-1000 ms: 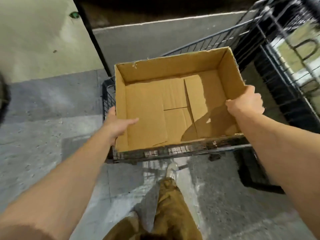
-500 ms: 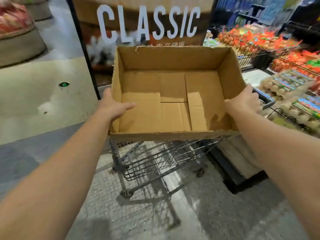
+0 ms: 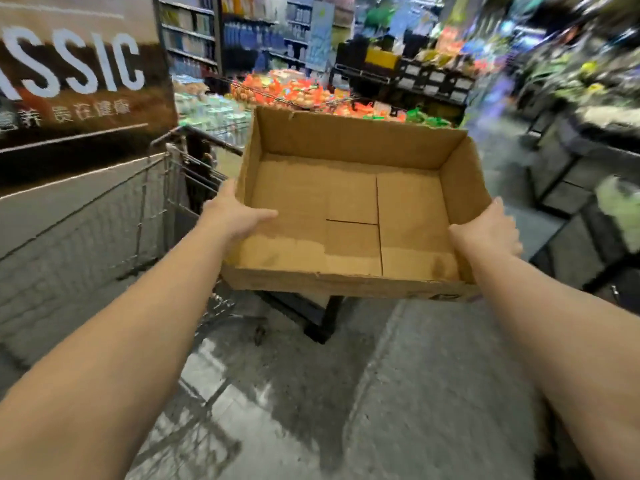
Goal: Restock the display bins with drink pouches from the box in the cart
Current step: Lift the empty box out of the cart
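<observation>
head view: the cardboard box (image 3: 349,216) is held up in the air in front of the person, its open top facing the camera and tilted a little, the right end lower in the picture. nothing lies inside it; only the bare bottom flaps and their seams show. the left hand (image 3: 232,216) grips the box's left wall, thumb hooked over the rim and lying inside on the bottom flap, the other fingers hidden behind the wall on the outside. the right hand (image 3: 486,230) grips the right wall near the near corner, its fingers curled round the outside of the wall; whether the thumb sits inside cannot be told, since the back of the hand covers it. both bare forearms reach in from the bottom corners of the picture.

the wire cart (image 3: 187,181) stands to the left of the box and behind it, beside a pale wall under a big sign (image 3: 74,69) with white letters reading "ssic". the box is clear of the cart, over the grey floor (image 3: 398,393), which shines wet in patches. past the box's far wall are wire display bins (image 3: 294,93) heaped with orange and red packs, blurred. further back run store shelves (image 3: 194,36) with bottles, and on the right dark racks (image 3: 571,161), all smeared by motion.
</observation>
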Available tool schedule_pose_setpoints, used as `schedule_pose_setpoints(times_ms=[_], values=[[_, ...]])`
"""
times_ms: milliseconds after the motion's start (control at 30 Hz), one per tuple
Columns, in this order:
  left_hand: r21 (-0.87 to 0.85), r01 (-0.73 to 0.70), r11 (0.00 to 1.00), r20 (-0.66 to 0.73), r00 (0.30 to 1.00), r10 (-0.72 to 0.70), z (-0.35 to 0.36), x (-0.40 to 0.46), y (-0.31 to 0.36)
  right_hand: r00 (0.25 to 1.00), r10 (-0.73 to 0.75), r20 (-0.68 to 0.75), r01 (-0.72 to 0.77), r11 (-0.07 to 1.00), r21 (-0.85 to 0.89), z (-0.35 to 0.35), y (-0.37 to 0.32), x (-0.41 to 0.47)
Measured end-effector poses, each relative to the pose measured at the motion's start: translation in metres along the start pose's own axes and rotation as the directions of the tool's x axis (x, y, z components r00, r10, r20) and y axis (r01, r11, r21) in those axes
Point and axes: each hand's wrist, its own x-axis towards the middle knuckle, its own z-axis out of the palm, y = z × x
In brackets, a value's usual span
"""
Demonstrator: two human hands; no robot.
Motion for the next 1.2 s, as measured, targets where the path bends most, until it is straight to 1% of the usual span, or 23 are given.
schedule_pose_setpoints(times_ms=[67, 133, 200, 267, 367, 433, 567, 667, 767, 867, 1000, 1100, 1200], values=[[-0.003, -0.026, 1.0, 0.061, 0.998, 0.026, 0.063, -0.017, 0.031, 0.998, 0.061, -0.018, -0.061, 0.998, -0.006, -0.034, 0.061, 0.028], [0.042, -0.079, 0.996, 0.125, 0.989, 0.074, 0.123, -0.035, 0.062, 0.992, 0.122, -0.038, -0.123, 0.992, -0.017, -0.061, 0.121, 0.052], [0.091, -0.14, 0.986, 0.156, 0.98, 0.125, 0.174, -0.052, 0.089, 0.985, 0.163, -0.054, -0.165, 0.986, -0.039, -0.081, 0.174, 0.073], [0.076, -0.152, 0.985, 0.201, 0.97, 0.134, 0.216, -0.063, 0.107, 0.98, 0.193, -0.058, -0.196, 0.979, -0.053, -0.096, 0.214, 0.095], [0.027, -0.121, 0.992, 0.288, 0.951, 0.108, 0.268, -0.069, 0.129, 0.97, 0.237, -0.062, -0.24, 0.969, -0.054, -0.103, 0.26, 0.128], [0.05, -0.123, 0.991, 0.315, 0.944, 0.101, 0.299, -0.064, 0.141, 0.963, 0.264, -0.061, -0.268, 0.962, -0.062, -0.101, 0.286, 0.151], [0.082, -0.12, 0.989, 0.346, 0.935, 0.085, 0.361, -0.045, 0.168, 0.951, 0.304, -0.053, -0.307, 0.949, -0.071, -0.086, 0.319, 0.205], [0.085, -0.128, 0.988, 0.368, 0.926, 0.088, 0.413, -0.014, 0.191, 0.943, 0.331, -0.04, -0.333, 0.939, -0.086, -0.071, 0.334, 0.259], [0.109, -0.137, 0.985, 0.412, 0.908, 0.08, 0.466, 0.028, 0.22, 0.933, 0.361, 0.007, -0.359, 0.931, -0.068, -0.055, 0.347, 0.325], [0.098, -0.128, 0.987, 0.488, 0.87, 0.064, 0.52, 0.077, 0.257, 0.921, 0.389, 0.026, -0.388, 0.921, -0.046, -0.041, 0.354, 0.402], [0.106, -0.166, 0.98, 0.521, 0.849, 0.087, 0.591, 0.134, 0.315, 0.901, 0.434, 0.016, -0.434, 0.901, -0.02, -0.024, 0.365, 0.484], [0.136, -0.192, 0.972, 0.541, 0.836, 0.09, 0.65, 0.165, 0.356, 0.865, 0.501, 0.023, -0.502, 0.865, 0.011, -0.013, 0.391, 0.54], [0.116, -0.199, 0.973, 0.565, 0.819, 0.1, 0.718, 0.188, 0.388, 0.839, 0.542, 0.043, -0.543, 0.84, 0.012, -0.002, 0.421, 0.608]])
